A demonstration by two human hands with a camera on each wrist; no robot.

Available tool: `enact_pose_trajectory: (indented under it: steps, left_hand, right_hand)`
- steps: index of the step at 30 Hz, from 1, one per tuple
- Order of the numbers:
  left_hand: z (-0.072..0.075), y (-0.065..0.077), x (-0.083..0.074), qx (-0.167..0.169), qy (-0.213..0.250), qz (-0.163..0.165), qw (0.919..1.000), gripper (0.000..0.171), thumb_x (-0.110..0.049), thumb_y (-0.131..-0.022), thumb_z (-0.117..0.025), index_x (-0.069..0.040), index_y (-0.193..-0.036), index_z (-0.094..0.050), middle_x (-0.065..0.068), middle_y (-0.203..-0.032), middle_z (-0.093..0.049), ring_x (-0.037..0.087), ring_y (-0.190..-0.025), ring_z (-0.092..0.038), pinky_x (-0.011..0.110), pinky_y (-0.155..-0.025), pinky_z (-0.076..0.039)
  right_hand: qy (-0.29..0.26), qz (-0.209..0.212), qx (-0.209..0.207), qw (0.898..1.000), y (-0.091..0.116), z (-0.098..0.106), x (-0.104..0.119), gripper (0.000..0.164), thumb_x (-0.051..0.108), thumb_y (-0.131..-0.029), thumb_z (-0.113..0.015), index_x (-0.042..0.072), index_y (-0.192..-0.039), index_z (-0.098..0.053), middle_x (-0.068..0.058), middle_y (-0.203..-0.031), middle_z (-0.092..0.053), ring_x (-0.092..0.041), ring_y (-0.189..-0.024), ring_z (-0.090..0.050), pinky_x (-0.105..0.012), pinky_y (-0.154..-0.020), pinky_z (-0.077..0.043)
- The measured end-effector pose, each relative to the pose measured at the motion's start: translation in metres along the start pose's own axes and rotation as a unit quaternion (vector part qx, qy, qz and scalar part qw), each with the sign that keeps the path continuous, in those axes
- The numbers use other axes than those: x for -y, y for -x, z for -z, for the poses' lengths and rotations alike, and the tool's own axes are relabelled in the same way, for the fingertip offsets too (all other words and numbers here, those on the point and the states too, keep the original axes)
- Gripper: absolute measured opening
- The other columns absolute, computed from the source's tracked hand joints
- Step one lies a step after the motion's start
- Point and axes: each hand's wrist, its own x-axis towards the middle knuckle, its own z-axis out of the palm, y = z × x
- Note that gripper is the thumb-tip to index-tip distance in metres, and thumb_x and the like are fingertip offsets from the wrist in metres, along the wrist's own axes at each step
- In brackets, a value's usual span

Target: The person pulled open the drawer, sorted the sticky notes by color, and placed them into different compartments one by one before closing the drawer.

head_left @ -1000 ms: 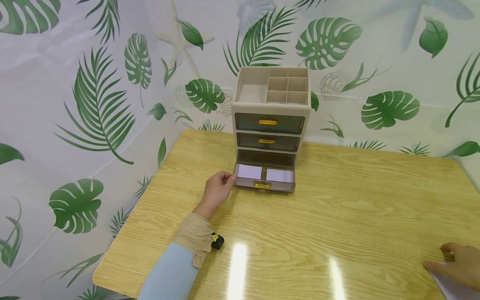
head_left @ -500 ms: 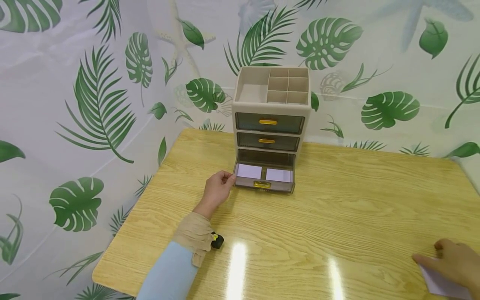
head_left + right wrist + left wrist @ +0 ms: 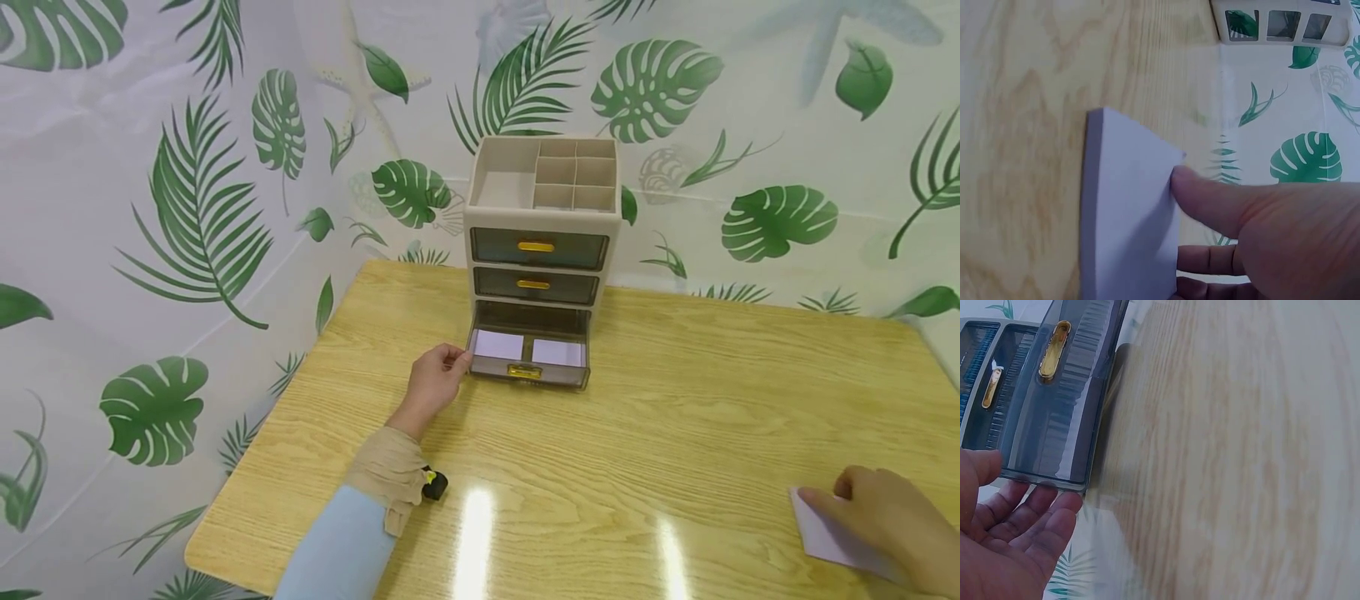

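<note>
In the head view, a beige desktop organizer (image 3: 543, 215) stands at the back of the table. Its bottom drawer (image 3: 528, 372), smoky and see-through, is pulled out. Two pale lilac paper pads, a left pad (image 3: 498, 344) and a right pad (image 3: 558, 352), lie side by side inside. My left hand (image 3: 435, 381) holds that drawer at its left side near the front corner; the left wrist view shows fingertips against the drawer's edge (image 3: 1054, 480). At the lower right, my right hand (image 3: 888, 517) grips another thick lilac paper pad (image 3: 1132, 212), thumb on one edge and fingers behind.
Two upper drawers, top (image 3: 538, 248) and middle (image 3: 536, 286), are closed, with gold handles. Open compartments (image 3: 573, 175) top the organizer. A leaf-patterned cloth (image 3: 675, 167) covers the walls behind and left of the wooden table (image 3: 637, 433).
My right hand has moved left and slightly away from me with the paper pad, bringing more of the pad into view. The left hand and the drawer stay where they were.
</note>
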Motion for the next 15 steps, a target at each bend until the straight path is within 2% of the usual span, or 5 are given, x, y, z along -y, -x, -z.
enact_pose_trajectory:
  steps: [5,15]
  left_hand:
    - [0.000,-0.001,0.001,-0.005,-0.004,-0.003,1.0000,0.027,-0.031,-0.099,-0.056,-0.006,-0.100,-0.066,0.007,-0.094,-0.064,0.023,-0.092,-0.060,0.037,-0.078,-0.050]
    - [-0.001,0.000,0.000,0.004,0.006,-0.003,1.0000,0.027,-0.030,-0.099,-0.057,-0.005,-0.101,-0.066,0.008,-0.094,-0.064,0.024,-0.093,-0.060,0.037,-0.077,-0.051]
  right_hand:
    - [-0.030,0.027,-0.038,0.998,-0.005,0.001,0.014,0.045,0.045,-0.090,-0.064,0.001,-0.083,-0.059,0.000,-0.076,-0.056,-0.019,-0.070,-0.052,-0.036,-0.062,-0.045]
    - [-0.050,0.030,-0.036,0.998,-0.016,0.000,0.044,0.045,0.048,-0.093,-0.058,0.004,-0.081,-0.057,0.000,-0.071,-0.051,-0.017,-0.065,-0.047,-0.031,-0.057,-0.037]
